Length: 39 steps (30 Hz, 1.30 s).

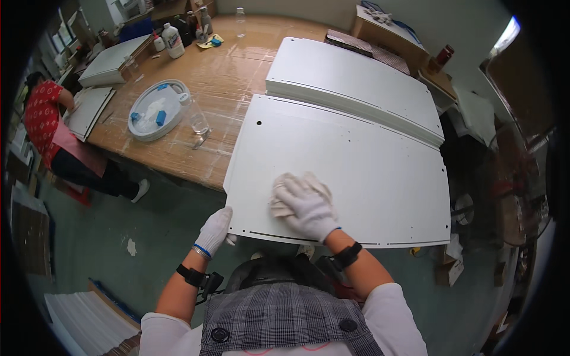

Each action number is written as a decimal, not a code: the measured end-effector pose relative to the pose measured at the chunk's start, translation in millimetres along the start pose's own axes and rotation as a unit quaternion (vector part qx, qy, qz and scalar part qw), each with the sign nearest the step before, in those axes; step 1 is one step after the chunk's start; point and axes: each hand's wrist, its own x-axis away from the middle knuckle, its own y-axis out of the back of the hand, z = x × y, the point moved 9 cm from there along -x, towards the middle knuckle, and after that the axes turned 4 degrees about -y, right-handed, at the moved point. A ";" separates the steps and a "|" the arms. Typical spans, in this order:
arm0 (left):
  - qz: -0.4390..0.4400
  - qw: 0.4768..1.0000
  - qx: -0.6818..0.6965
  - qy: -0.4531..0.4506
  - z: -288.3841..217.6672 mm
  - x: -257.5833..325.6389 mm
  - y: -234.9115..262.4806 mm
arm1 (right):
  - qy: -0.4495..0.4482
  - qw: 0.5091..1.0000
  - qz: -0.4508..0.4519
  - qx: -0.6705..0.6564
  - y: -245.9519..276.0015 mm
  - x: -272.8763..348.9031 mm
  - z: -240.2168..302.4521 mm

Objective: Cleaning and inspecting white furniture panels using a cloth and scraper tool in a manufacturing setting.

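Crumpled pale cloth (pixel 295 188) flat on white panel (pixel 356 166)

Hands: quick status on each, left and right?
Left hand: gloved, gripping the white panel's near-left edge.
Right hand: gloved, pressing a cloth flat on the panel.

Even, bright indoor light – daylight glares from a window (pixel 509 32) at upper right (blown out). Fisheye bends straight edges; black vignette rings the frame; shadows soft.

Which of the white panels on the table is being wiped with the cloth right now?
The nearest white panel, overhanging the table edge: the right hand presses a cloth on it, the left hand grips its corner. The stacked panels behind lie untouched.
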 end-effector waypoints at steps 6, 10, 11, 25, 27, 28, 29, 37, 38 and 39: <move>-0.016 0.999 -0.011 0.032 5.1 -7.3 30.7 | -0.297 0.945 -0.049 0.124 79.5 38.7 -187.3; -0.208 0.978 -0.007 -0.018 -34.8 -39.9 101.5 | -0.222 0.940 -0.108 0.237 82.2 43.8 -184.7; -0.230 0.972 -0.031 -0.037 -38.4 -57.7 118.4 | -0.219 0.946 -0.102 0.215 82.5 43.2 -185.0; -0.300 0.879 -0.370 -0.001 -90.8 -171.7 172.1 | -0.326 0.904 -0.055 0.272 96.0 88.3 -240.3; -0.295 0.873 -0.387 0.040 -85.5 -178.2 174.8 | -0.194 0.933 -0.117 0.281 104.0 67.9 -207.6; -0.292 0.873 -0.389 0.036 -85.7 -181.3 175.3 | -0.198 0.931 -0.118 0.283 102.7 70.4 -209.9; -0.281 0.869 -0.404 0.043 -84.7 -185.5 174.9 | -0.202 0.929 -0.121 0.284 102.5 70.0 -215.6; -0.218 0.915 -0.339 -0.018 -79.9 -139.8 165.3 | -0.311 0.928 0.019 0.203 114.4 56.8 -208.5; -0.220 0.924 -0.310 -0.036 -90.8 -118.2 164.1 | -0.292 0.897 -0.048 0.329 128.7 50.1 -188.4; -0.219 0.933 -0.282 -0.054 -100.8 -99.4 161.2 | -0.268 0.845 -0.112 0.450 138.8 42.1 -163.5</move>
